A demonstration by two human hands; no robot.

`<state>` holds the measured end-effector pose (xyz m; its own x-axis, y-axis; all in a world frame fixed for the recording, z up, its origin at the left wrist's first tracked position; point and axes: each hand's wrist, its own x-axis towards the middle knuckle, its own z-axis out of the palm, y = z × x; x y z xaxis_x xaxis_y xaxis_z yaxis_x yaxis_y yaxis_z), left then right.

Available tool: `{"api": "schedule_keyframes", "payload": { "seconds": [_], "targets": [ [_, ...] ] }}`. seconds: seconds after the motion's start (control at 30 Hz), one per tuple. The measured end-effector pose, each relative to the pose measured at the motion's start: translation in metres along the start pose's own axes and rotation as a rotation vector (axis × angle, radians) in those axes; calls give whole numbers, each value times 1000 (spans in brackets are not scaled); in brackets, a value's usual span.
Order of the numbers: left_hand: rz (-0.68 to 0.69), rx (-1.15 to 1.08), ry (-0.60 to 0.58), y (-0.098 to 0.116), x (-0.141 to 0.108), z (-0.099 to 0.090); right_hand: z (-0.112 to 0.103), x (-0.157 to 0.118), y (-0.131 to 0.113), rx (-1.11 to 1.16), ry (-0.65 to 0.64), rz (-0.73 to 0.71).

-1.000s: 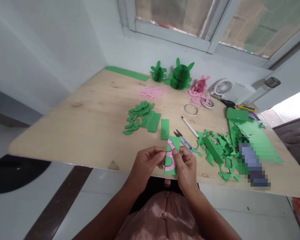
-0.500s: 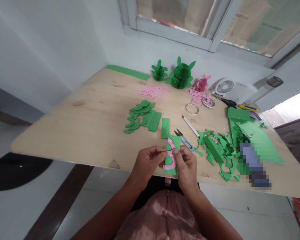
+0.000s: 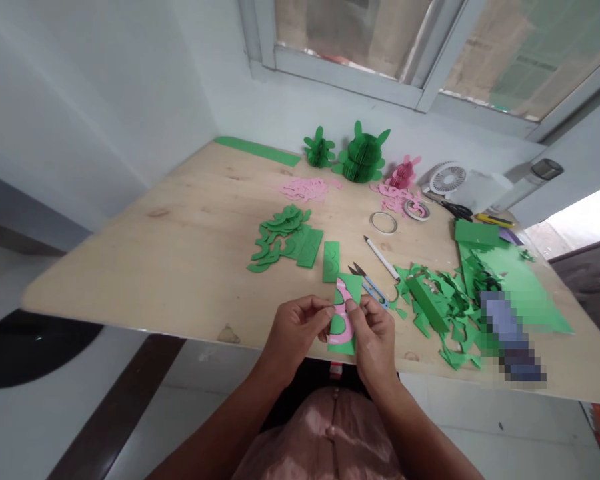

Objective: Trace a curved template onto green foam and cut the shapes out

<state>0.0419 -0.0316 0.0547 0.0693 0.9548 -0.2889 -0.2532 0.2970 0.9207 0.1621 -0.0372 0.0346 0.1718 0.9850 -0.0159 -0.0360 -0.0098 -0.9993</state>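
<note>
Little differs from half a second ago: the grip is unchanged, and the pale wooden tabletop (image 3: 195, 267) merely sits slightly lower in view. The left hand (image 3: 296, 333) pinches the left edge of a green rectangular paper piece (image 3: 341, 348); the right hand (image 3: 376, 337) grasps its right side, thumb on the pink curved paper cutout (image 3: 341, 311) lying over it, between both hands.

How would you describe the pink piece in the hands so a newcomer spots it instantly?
At the near edge of the wooden table, the left hand and right hand hold a green paper rectangle. The curved pink piece lies against its face, under the right thumb. Unlike the loose pink cutouts farther back, it has green behind it.
</note>
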Motion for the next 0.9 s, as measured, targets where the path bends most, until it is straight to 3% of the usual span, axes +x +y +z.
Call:
{"api": "schedule_keyframes", "payload": {
  "seconds": [0.9],
  "targets": [
    [50, 41, 28, 2, -3, 2, 0, -1, 2, 27, 0, 1]
  ]
}}
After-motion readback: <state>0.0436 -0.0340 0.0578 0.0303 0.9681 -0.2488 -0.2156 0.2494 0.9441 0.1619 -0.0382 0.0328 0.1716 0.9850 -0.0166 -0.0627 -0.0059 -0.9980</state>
